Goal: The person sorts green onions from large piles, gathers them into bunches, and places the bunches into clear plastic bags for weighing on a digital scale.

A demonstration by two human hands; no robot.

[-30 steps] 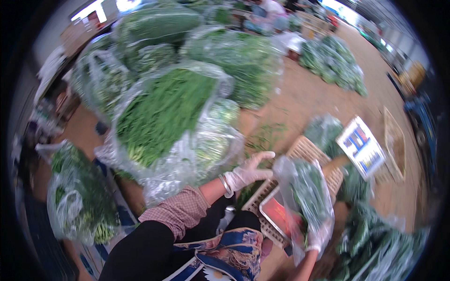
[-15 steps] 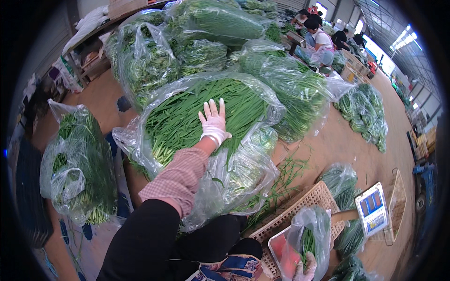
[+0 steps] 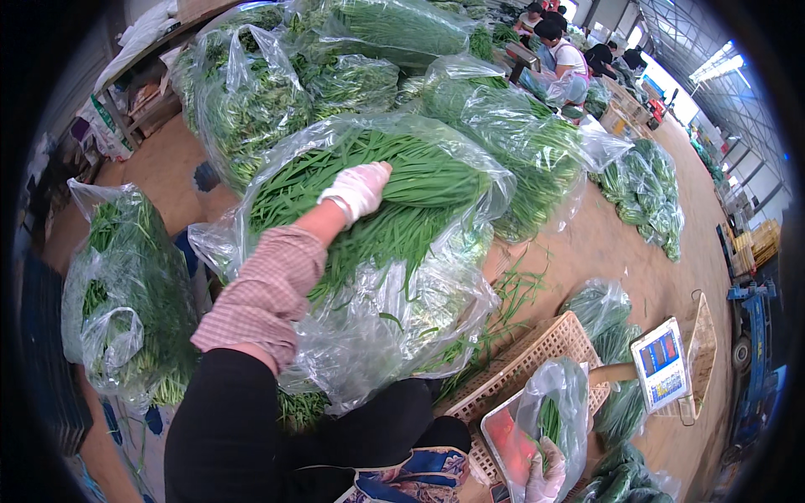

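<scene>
My left hand point(image 3: 359, 189), in a thin white glove, reaches into a large open plastic bag point(image 3: 495, 180) heaped with garlic chives point(image 3: 419, 168). Its fingers are closed round some of the leaves, the tips partly hidden. At the lower right my right hand point(image 3: 547, 474), gloved as well, grips a small clear bag point(image 3: 560, 381) with a few chives inside. That bag rests over the red-and-white pan point(image 3: 501, 423) of a scale, whose display point(image 3: 660, 362) stands to the right.
A beige plastic crate point(image 3: 537, 352) is beside the scale. Bagged greens point(image 3: 134, 285) stand at the left, and more full bags point(image 3: 503, 134) pile up beyond. Loose leaves point(image 3: 520, 289) litter the brown floor. Other people point(image 3: 566, 59) sit at the far right.
My left hand has gone from lying spread on the chives to closing on them, moving slightly left. The right hand keeps hold of the small bag. The whole view has shifted a little.
</scene>
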